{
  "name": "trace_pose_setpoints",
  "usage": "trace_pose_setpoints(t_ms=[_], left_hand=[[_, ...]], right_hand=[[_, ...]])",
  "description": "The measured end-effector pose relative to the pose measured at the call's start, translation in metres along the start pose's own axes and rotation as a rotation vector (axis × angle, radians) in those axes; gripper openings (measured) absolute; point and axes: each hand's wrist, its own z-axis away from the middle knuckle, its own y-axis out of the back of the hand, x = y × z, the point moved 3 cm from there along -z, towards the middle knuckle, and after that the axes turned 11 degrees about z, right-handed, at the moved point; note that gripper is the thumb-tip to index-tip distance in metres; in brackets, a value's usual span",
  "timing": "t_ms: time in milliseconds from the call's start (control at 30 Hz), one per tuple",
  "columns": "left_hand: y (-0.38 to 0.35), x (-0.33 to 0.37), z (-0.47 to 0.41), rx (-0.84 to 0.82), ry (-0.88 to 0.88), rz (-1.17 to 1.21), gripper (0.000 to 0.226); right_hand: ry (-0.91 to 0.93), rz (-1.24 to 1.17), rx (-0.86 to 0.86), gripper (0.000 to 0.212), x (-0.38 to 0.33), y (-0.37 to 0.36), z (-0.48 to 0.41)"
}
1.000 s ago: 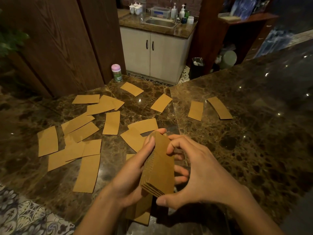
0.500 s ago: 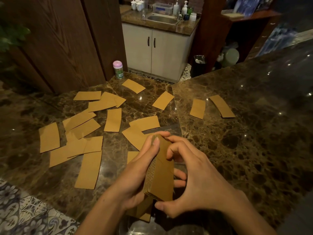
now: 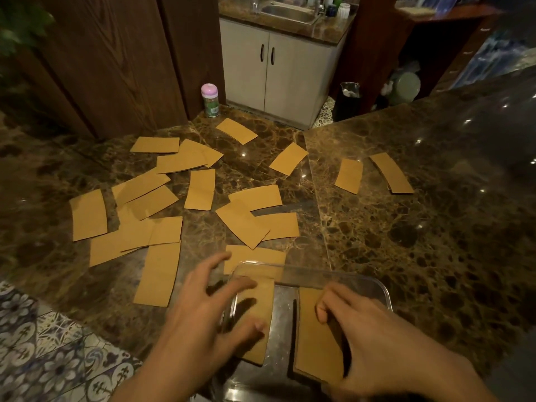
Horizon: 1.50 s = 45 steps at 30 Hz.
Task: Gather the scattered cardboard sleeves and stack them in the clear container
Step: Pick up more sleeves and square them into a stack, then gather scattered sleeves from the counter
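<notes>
**Seating the gathered sleeves in the container**

The marble tabletop (image 3: pixel 406 242) fills most of the frame, with loose cardboard sleeves (image 3: pixel 200 192) scattered across its middle and left and two more at centre right. The clear container (image 3: pixel 333 278) sits at the lower centre, holding two piles side by side: a left stack (image 3: pixel 262 303) and a right stack (image 3: pixel 314 338).

To do this step well, each pile should probably be squared against a container wall and lie flat, so later sleeves sit level rather than fanning out.

The left hand (image 3: pixel 200 320), blurred, hovers palm down over the left stack with fingers (image 3: pixel 240 285) spread, gripping nothing. The right hand (image 3: pixel 377 340) reaches in from the lower right, its fingers curled and pressed on the right stack.
</notes>
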Motion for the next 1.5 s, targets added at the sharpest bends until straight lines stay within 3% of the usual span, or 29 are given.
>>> trace_pose_setpoints(t_ms=[133, 200, 333, 533, 767, 933, 1100, 1200, 1267, 1367, 1433, 1500], left_hand=[[-0.028, 0.003, 0.004, -0.395, 0.062, -0.258, 0.069], [-0.033, 0.005, 0.002, -0.468, 0.135, -0.304, 0.067], [-0.038, 0.003, 0.0, -0.54, 0.114, -0.385, 0.064], [-0.05, -0.026, 0.004, -0.389, -0.144, -0.599, 0.052], [-0.053, -0.028, 0.002, -0.368, -0.222, -0.561, 0.058], [-0.051, -0.026, 0.006, -0.319, -0.277, -0.424, 0.038], [-0.015, -0.022, 0.004, -0.135, -0.09, 0.116, 0.044], [0.027, -0.036, -0.001, 0.338, 0.067, 0.424, 0.03], [0.048, -0.059, -0.01, 0.502, 0.256, 0.243, 0.035], [0.06, -0.104, -0.033, 0.366, 0.568, -0.19, 0.071], [0.06, -0.124, -0.045, 0.323, 0.677, -0.253, 0.087], [0.056, -0.132, -0.053, 0.32, 0.693, -0.228, 0.089]], right_hand=[[-0.088, 0.155, -0.023, 0.094, -0.013, -0.016, -0.021], [-0.115, 0.135, -0.018, 0.096, -0.022, -0.022, -0.03], [-0.148, -0.018, -0.006, 0.078, -0.032, -0.04, -0.044], [-0.151, -0.084, -0.004, 0.062, -0.032, -0.051, -0.042], [-0.172, -0.106, 0.011, 0.066, -0.034, -0.047, -0.04], [-0.147, -0.012, 0.016, 0.071, -0.035, -0.046, -0.043], [-0.094, 0.055, -0.071, 0.078, -0.035, -0.016, -0.041], [-0.106, -0.128, 0.012, 0.048, -0.034, 0.034, -0.033], [-0.145, -0.265, 0.223, 0.034, -0.03, 0.071, -0.045], [-0.211, -0.213, 0.46, 0.042, -0.015, 0.103, -0.106], [-0.21, -0.039, 0.369, 0.066, -0.008, 0.107, -0.159], [-0.207, 0.079, 0.236, 0.086, -0.006, 0.101, -0.196]])
